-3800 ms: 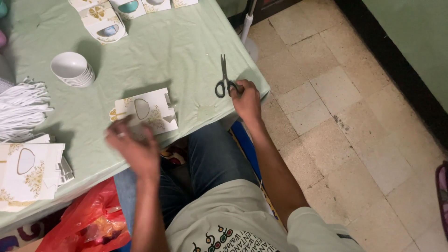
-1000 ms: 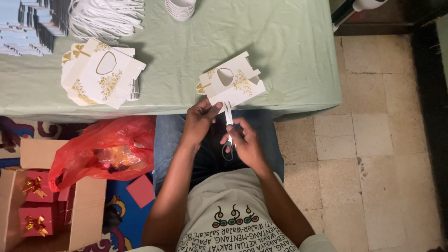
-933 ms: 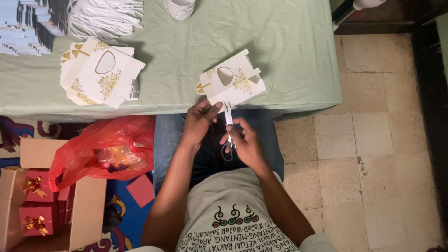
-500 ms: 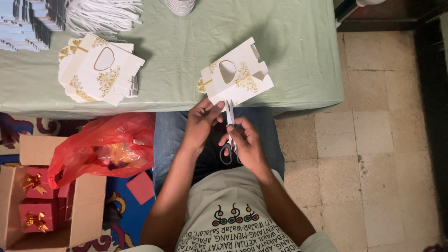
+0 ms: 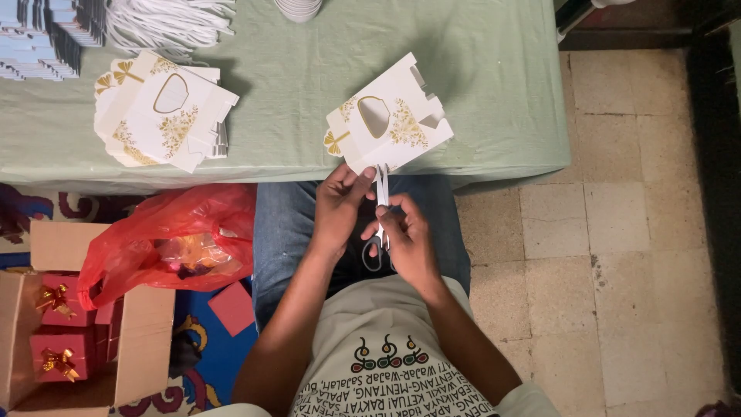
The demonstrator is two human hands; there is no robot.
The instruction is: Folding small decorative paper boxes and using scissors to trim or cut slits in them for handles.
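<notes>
The left hand (image 5: 338, 207) pinches the near edge of a flat white card box blank (image 5: 388, 125) printed with gold flowers and a gold bow, with an arched window cut in it; the blank is held up over the near edge of the green-clothed table (image 5: 494, 93), tilted, its far corner toward the right; the right hand (image 5: 405, 241) is closed through the loops of a pair of scissors (image 5: 379, 216), whose blades point away from the body and meet the blank's near edge just right of the left thumb; whether the blades are parted I cannot tell; both hands sit above the person's lap, in blue jeans; far to the left on the table lies a stack of like blanks (image 5: 164, 110), well apart from the held one; beyond it, a bundle of white cords (image 5: 166, 23); on the floor at the left, a red plastic bag (image 5: 166, 241) beside an open cardboard carton (image 5: 137, 340) holding red boxes with gold bows (image 5: 58, 328).
</notes>
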